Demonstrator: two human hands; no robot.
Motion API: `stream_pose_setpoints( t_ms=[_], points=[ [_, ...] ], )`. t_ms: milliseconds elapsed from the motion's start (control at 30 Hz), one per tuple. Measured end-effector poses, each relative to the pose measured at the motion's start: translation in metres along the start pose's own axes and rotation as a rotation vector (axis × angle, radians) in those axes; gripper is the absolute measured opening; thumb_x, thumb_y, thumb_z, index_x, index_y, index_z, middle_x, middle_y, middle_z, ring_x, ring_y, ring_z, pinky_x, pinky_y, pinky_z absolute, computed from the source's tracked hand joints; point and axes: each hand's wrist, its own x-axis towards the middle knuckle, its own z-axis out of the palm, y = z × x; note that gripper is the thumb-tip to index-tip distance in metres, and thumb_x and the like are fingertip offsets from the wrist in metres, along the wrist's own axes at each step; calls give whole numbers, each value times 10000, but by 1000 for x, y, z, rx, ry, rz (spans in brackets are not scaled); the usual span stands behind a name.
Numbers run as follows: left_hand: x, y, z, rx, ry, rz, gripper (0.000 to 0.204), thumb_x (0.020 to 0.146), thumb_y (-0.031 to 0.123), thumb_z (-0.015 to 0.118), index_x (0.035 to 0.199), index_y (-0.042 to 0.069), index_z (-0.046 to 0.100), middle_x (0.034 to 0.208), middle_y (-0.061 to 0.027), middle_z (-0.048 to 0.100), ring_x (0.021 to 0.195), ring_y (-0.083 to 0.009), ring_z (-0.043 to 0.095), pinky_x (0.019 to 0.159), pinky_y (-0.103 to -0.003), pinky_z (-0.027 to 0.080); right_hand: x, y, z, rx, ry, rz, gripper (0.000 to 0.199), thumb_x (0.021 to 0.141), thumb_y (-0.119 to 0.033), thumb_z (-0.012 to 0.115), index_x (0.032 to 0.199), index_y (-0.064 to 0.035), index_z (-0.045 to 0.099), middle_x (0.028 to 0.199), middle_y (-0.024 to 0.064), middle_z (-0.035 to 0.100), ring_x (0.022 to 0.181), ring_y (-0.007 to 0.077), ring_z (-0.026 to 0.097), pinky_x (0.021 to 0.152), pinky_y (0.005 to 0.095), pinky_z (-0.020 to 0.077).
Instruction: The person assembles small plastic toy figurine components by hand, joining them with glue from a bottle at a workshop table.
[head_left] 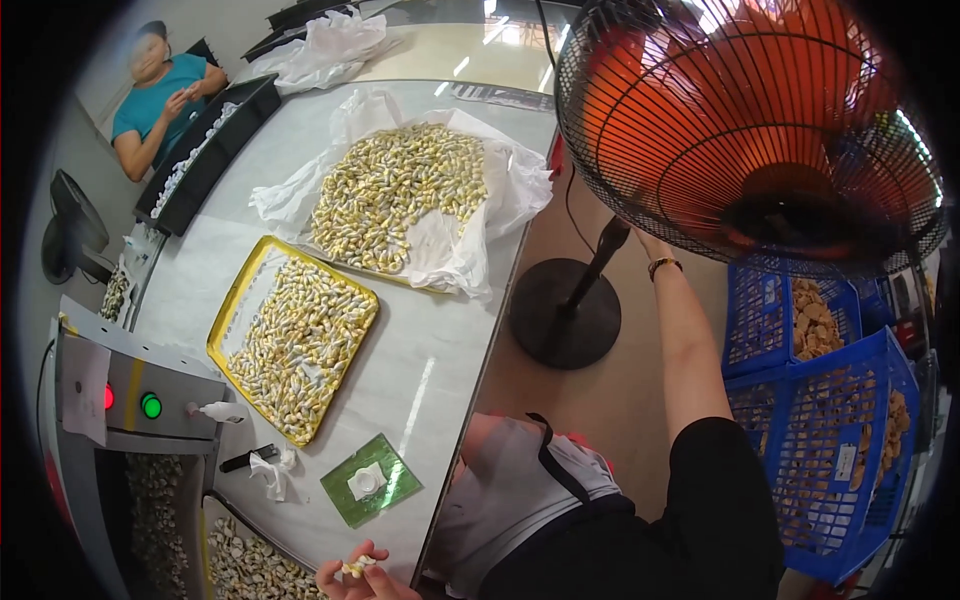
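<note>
My left hand (372,582) pinches a yellow-white piece (357,567), long axis roughly sideways; right hand (652,247) behind fan (740,130), grip I can't tell; basket (800,440) label (846,462) illegible.

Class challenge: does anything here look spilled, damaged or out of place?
One thing, mildly: a crumpled white scrap lies loose on the table beside a black object, outside the yellow tray. It looks discarded, though it may belong there. I see no clear spill or damage.

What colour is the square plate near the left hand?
Green; the square plate shows best in the head view.
</note>
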Motion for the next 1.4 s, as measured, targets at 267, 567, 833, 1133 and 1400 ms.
stream_pose_setpoints(
  t_ms=[267,567,833,1133,1400],
  points=[
    [-26,-3,-23,166,-6,171,389,772,-48,629,1094,-26,412,871,-190,590,790,-283,628,714,-327,526,25,62,25,102,105,-205,347,791,-336,595,885,-4,634,913,106,618,870,225,572,841,326,411],
    [-30,1,-25,227,48,54,337,779,-62,617,1052,-6,427,898,-138,576,792,-224,616,716,-315,529,80,63,61,169,293,-154,312,808,-306,570,850,-1,621,883,88,607,808,221,569,808,328,424],
    [-29,-6,-21,219,58,36,313,791,-55,608,1044,-7,430,869,-151,578,756,-194,605,645,-284,530,120,94,82,639,-57,23,483,876,-398,362,1190,-32,328,1239,65,347,1125,237,323,974,362,290],
    [-26,-6,-24,174,71,76,315,797,-39,608,1062,-15,441,897,-205,593,727,-178,586,610,-268,520,121,87,81,775,-141,-12,742,891,-552,256,1427,-61,103,1492,40,112,1358,244,127,1095,347,167],
    [-25,-12,-32,215,57,22,323,790,-39,600,1051,-13,411,921,-252,594,681,-210,594,563,-292,531,126,100,46,447,157,-388,498,838,-347,553,1175,16,496,1043,120,566,835,195,559,795,312,437]
  ],
)
